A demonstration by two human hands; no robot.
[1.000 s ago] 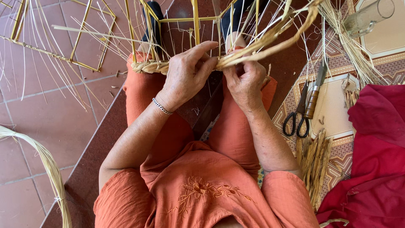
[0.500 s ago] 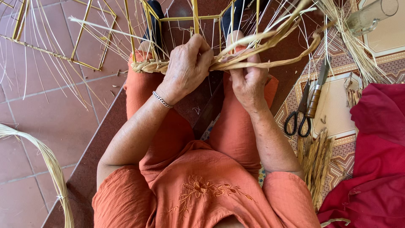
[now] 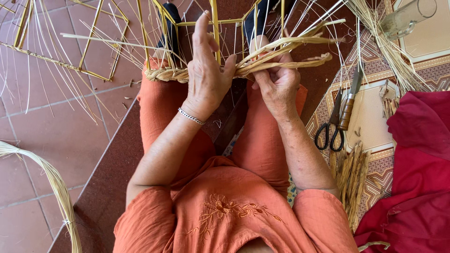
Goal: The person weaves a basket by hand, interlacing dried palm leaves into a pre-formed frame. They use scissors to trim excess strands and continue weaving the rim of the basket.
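Note:
I sit in orange clothes with a half-woven straw frame (image 3: 168, 72) resting on my knees. My left hand (image 3: 206, 75) presses on the braided straw rim, thumb against a bundle of straw strands (image 3: 286, 56), index finger lifted straight up. My right hand (image 3: 276, 82) grips that same bundle from below, where the strands fan out to the right. Upright bamboo-coloured ribs (image 3: 214, 23) rise from the rim between my hands. A silver bracelet (image 3: 190, 116) sits on my left wrist.
Scissors (image 3: 328, 131) and a wooden-handled knife (image 3: 349, 105) lie on a patterned mat at right, beside short cut straw pieces (image 3: 349, 173). A red cloth (image 3: 417, 168) lies far right. A glass jar (image 3: 405, 18) is top right. A loose straw bundle (image 3: 51, 182) curves over the floor tiles at left.
My left hand has shifted right along the rim and raised its index finger. The straw bundle has been drawn flatter and further right by my right hand.

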